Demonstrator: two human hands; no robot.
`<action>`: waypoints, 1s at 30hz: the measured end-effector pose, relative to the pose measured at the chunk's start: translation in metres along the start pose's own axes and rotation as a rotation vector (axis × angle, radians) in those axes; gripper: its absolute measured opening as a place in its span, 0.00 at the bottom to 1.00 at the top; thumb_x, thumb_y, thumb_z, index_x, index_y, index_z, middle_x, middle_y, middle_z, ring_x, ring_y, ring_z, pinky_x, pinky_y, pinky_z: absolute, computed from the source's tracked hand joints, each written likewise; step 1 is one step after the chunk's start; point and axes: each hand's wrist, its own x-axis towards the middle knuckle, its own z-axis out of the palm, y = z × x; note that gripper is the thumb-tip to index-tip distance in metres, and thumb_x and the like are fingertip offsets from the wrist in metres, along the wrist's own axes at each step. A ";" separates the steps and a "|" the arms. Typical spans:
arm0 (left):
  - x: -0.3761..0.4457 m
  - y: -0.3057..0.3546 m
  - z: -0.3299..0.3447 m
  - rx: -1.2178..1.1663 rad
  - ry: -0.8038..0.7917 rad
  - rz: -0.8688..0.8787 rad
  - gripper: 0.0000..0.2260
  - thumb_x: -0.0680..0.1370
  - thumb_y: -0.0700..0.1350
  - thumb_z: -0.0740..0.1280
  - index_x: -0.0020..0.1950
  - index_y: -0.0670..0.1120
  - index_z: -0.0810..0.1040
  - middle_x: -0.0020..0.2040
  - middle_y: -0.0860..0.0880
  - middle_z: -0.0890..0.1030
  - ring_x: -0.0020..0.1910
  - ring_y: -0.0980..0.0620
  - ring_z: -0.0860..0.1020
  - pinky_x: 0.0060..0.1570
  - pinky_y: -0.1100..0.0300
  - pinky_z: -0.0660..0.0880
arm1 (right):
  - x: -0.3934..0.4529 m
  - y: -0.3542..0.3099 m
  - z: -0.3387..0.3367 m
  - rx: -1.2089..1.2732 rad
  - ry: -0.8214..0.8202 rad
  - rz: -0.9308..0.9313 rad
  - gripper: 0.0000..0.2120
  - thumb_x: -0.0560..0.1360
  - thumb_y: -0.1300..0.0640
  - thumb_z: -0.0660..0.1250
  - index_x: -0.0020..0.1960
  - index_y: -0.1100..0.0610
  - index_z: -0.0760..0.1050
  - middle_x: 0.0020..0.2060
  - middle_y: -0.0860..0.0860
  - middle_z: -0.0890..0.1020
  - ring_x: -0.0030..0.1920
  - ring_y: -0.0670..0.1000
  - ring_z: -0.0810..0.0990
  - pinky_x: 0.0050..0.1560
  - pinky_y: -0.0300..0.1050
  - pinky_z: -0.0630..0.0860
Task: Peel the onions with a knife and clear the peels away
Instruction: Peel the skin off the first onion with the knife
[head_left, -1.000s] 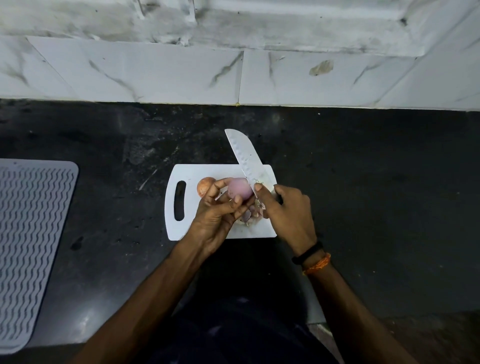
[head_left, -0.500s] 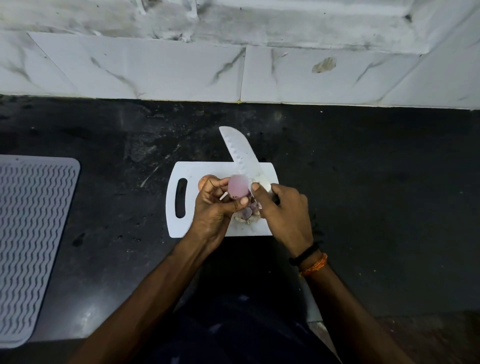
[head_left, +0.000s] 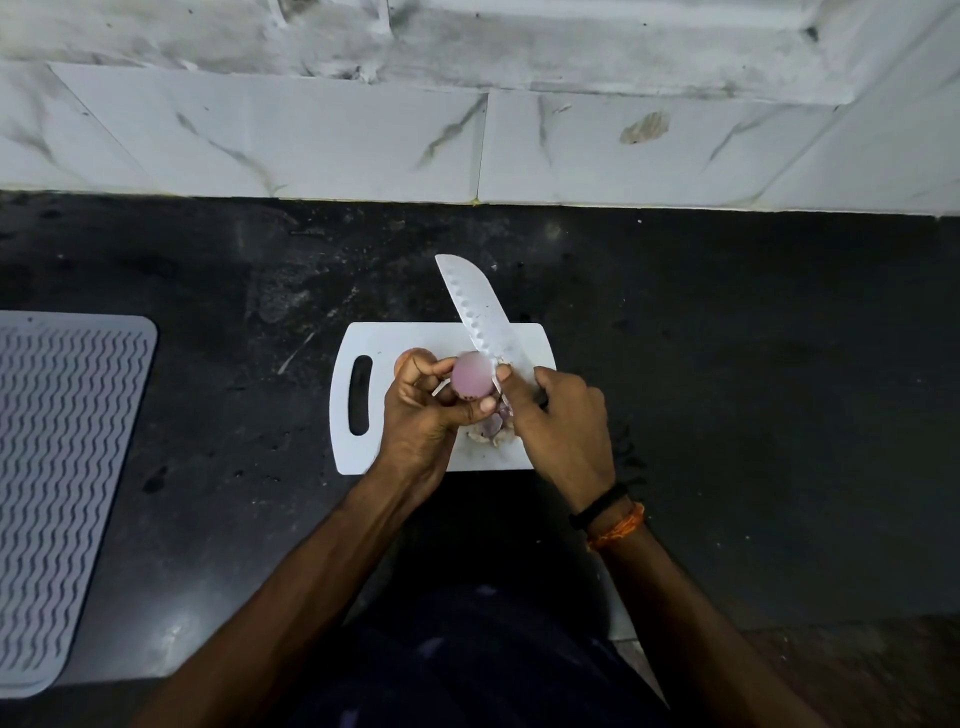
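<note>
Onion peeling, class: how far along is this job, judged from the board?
Done: loose peels lie on the cutting board. In hand: left hand holds a mostly bare pink onion; right hand holds the knife against it. Left: the brown onion and clearing the peels.

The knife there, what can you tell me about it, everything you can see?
The knife has a broad, pale metal blade with a row of oval dimples along one side and a rounded tip. It slants up and away over the white cutting board, tip past the board's far edge. The right hand grips its handle, which is almost wholly hidden. Near the handle, the blade meets the pink peeled onion held in the left hand.
</note>
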 end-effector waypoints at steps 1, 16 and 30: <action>0.000 0.000 0.000 -0.002 0.002 -0.002 0.27 0.59 0.25 0.76 0.51 0.41 0.71 0.50 0.48 0.79 0.52 0.47 0.82 0.46 0.58 0.81 | 0.000 0.000 -0.001 0.000 -0.014 -0.007 0.24 0.76 0.33 0.57 0.34 0.51 0.67 0.33 0.52 0.78 0.37 0.54 0.78 0.44 0.51 0.75; 0.000 0.002 0.001 -0.006 0.007 -0.016 0.28 0.60 0.26 0.74 0.55 0.39 0.69 0.50 0.48 0.80 0.54 0.46 0.82 0.47 0.56 0.82 | 0.001 -0.005 0.000 0.037 0.034 0.009 0.25 0.80 0.43 0.64 0.29 0.49 0.61 0.25 0.45 0.68 0.29 0.48 0.69 0.42 0.47 0.67; -0.001 0.002 0.002 -0.024 0.003 -0.035 0.32 0.60 0.26 0.73 0.60 0.40 0.67 0.49 0.50 0.81 0.53 0.48 0.82 0.48 0.58 0.82 | 0.001 -0.002 0.000 0.033 0.039 0.047 0.23 0.80 0.40 0.63 0.30 0.46 0.59 0.27 0.43 0.67 0.34 0.48 0.71 0.40 0.41 0.66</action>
